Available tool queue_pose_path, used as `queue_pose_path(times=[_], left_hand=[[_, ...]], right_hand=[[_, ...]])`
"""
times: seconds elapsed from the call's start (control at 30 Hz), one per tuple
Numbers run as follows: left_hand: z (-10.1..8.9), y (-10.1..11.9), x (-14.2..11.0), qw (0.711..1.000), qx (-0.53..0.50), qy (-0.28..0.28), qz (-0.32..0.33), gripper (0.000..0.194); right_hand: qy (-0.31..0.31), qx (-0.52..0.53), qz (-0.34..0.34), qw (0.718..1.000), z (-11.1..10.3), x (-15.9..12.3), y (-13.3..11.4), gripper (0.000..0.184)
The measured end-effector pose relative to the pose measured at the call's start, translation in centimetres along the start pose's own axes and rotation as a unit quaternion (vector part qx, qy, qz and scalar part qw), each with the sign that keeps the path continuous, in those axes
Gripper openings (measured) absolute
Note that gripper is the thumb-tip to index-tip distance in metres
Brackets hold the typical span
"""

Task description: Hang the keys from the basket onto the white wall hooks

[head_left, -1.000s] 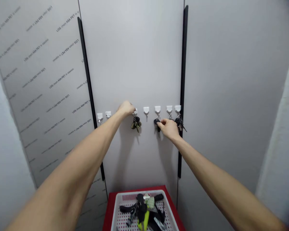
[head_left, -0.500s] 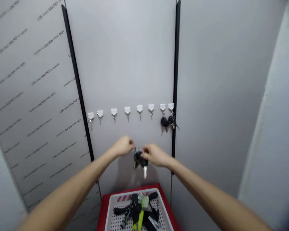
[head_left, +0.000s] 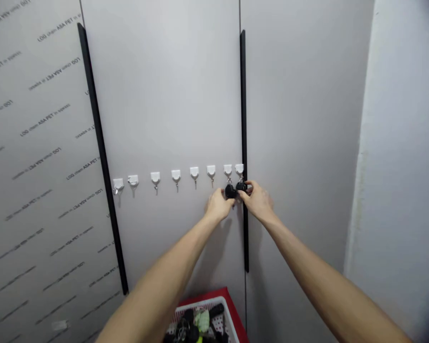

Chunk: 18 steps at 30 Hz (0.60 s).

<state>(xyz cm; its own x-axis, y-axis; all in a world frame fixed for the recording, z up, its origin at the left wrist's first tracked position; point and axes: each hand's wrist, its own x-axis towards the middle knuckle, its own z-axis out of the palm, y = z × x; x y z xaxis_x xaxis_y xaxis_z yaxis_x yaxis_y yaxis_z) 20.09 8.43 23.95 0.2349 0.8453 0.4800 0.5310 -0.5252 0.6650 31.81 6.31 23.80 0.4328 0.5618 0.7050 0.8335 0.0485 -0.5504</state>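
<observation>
Two hands (head_left: 219, 206) partly hide keys (head_left: 230, 191).

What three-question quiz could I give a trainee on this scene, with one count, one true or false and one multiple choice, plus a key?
1. How many white hooks are in the row?
2. True or false: the white basket is lower than the hooks.
3. Which is at the keys below the rightmost hook?
A) left hand
B) right hand

Key: 1. Eight; 2. True; 3. B
</observation>
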Motion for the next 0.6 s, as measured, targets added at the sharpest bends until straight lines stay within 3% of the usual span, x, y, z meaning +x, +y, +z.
queue_pose_path(times=[0.1,0.17,0.27,0.43,0.6], left_hand=[[1.9,1.8,1.6,0.998,0.012,0.054,-0.031,0.031],[2.1,2.3,2.3,0.998,0.016,0.059,-0.029,0.023],[0.8,2.5,3.1,0.999,0.010,0.033,0.011,0.019],[-2.5,3.6,4.3,0.997,0.059,0.022,0.046,0.019],[-3.6,6.4,4.9,0.996,0.024,0.012,0.087,0.017]], right_hand=[[-0.003,0.019,0.004,1.000,0.1,0.9,0.0,0.026],[0.020,0.038,0.000,0.999,-0.5,1.7,-0.1,0.022],[0.032,0.048,-0.018,0.998,-1.8,2.9,-0.3,0.019],[-0.049,0.013,-0.011,0.999,-1.3,2.3,0.3,0.029],[0.015,-0.050,-0.024,0.998,0.0,0.7,0.9,0.029]])
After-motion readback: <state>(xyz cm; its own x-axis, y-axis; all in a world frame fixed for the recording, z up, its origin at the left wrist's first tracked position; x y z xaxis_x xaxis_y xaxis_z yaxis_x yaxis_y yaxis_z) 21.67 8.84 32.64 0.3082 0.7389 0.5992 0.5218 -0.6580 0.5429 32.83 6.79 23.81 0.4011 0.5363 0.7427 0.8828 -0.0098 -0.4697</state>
